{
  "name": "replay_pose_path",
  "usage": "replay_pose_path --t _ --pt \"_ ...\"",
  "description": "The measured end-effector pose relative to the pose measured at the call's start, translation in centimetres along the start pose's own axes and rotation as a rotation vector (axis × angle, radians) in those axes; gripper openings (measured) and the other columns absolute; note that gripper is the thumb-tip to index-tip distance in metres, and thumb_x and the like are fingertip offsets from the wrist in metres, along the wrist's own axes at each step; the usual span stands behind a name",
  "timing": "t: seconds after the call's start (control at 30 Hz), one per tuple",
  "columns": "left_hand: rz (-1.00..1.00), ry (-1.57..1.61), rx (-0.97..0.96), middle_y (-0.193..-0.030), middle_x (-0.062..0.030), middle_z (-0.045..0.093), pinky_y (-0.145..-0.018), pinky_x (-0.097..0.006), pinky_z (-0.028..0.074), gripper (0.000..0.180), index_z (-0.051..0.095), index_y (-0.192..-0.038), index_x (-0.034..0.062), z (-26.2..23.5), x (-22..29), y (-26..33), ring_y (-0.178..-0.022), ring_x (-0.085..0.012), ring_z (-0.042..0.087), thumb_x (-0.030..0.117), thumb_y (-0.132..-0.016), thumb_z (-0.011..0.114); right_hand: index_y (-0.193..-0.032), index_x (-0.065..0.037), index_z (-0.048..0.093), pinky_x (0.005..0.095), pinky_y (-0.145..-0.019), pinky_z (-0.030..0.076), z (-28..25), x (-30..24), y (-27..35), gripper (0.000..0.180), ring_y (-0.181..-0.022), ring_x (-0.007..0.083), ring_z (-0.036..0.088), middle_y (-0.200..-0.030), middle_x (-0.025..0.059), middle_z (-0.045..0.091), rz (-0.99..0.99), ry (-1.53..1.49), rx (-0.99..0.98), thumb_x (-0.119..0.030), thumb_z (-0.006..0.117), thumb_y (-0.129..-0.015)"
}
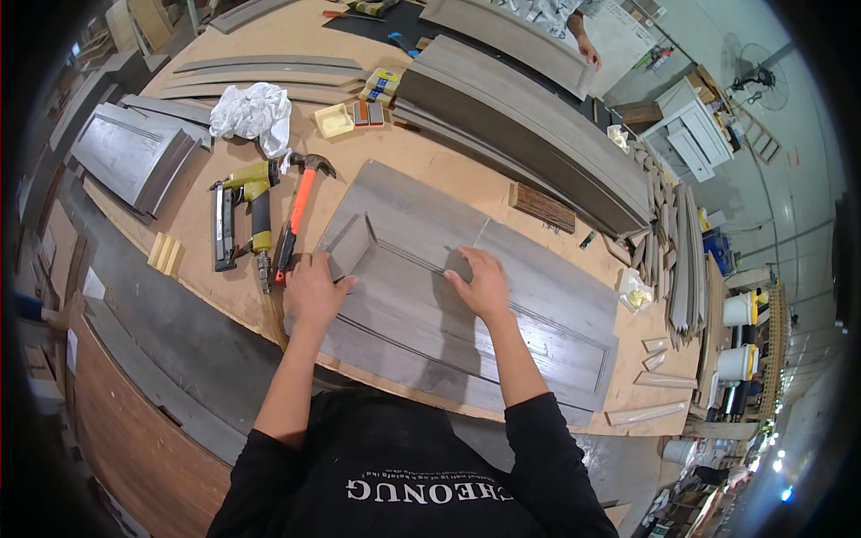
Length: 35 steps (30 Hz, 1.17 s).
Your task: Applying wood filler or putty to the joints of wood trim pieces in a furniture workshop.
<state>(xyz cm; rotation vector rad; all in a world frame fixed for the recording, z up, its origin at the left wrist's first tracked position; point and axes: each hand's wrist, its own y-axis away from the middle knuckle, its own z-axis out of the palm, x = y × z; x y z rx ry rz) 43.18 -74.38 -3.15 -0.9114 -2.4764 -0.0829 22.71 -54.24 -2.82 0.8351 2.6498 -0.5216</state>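
A grey wood panel (408,318) with a moulded frame lies flat in front of me. At its left end a short grey moulding strip (352,246) stands tilted up from the surface. My left hand (311,289) holds the strip's near end, with the thumb on the panel side and the fingers on the outer side. To the right, over the panel's middle, my right hand (482,282) is open, its thumb and fingers apart beside the long moulding line. A shadow hides whether its fingertips touch the panel.
Left of the panel lie a claw hammer (300,211) with an orange handle and a green nail gun (247,211). Behind are a crumpled white cloth (253,117), a brown wood block (542,207) and stacked grey panels (529,125). Another person's hand (585,47) rests at the far side.
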Motion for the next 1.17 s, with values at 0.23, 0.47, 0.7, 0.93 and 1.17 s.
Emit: replay_pose_path --t 0.23,0.47,0.7,0.93,1.17 --pt "0.044 -0.067 0.041 -0.095 -0.0127 0.058 -0.077 -0.044 0.041 0.054 0.059 -0.100 0.0052 1.3 1.4 0.0 -0.091 -0.0323 0.055 0.035 -0.060 0.079 -0.102 -0.011 0.061 0.0384 -0.081 0.041 2.0 1.0 0.6 0.038 -0.094 0.0246 0.052 -0.099 0.0050 0.058 0.058 -0.104 0.110 -0.030 0.070 -0.071" --pt "0.069 -0.030 0.083 -0.086 -0.0141 0.059 -0.072 -0.043 0.041 0.044 0.063 -0.088 0.0021 1.7 1.3 -0.9 -0.081 -0.0338 0.057 0.035 -0.062 0.076 -0.098 -0.012 0.062 0.0359 -0.078 0.040 2.0 0.2 0.5 0.037 -0.093 0.0231 0.051 -0.095 0.0034 0.056 0.091 -0.044 0.164 -0.031 0.071 -0.068" --pt "0.128 -0.116 0.006 -0.077 -0.0128 0.058 -0.068 -0.043 0.042 0.043 0.064 -0.085 0.0014 1.6 1.7 -1.8 -0.075 -0.0337 0.058 0.036 -0.063 0.076 -0.095 -0.013 0.062 0.0370 -0.078 0.039 2.0 0.1 0.1 0.035 -0.092 0.0233 0.051 -0.094 0.0032 0.055 0.147 -0.021 0.129 -0.034 0.071 -0.067" --pt "0.240 0.001 0.026 -0.080 -0.0150 0.057 -0.062 -0.041 0.045 0.043 0.063 -0.087 -0.0002 1.6 0.7 -1.4 -0.073 -0.0348 0.057 0.034 -0.064 0.076 -0.095 -0.014 0.063 0.0367 -0.078 0.038 2.0 0.0 0.0 0.035 -0.091 0.0231 0.051 -0.093 0.0029 0.055 0.145 -0.005 0.143 -0.036 0.070 -0.067" --pt "0.154 0.046 -0.132 -0.095 -0.0139 0.054 -0.073 -0.041 0.045 0.052 0.059 -0.106 0.0050 1.4 0.1 -1.4 -0.087 -0.0326 0.056 0.037 -0.067 0.073 -0.098 -0.013 0.061 0.0380 -0.080 0.039 2.2 -0.1 0.0 0.039 -0.093 0.0236 0.051 -0.094 0.0033 0.055 0.150 0.047 0.116 -0.036 0.070 -0.067"
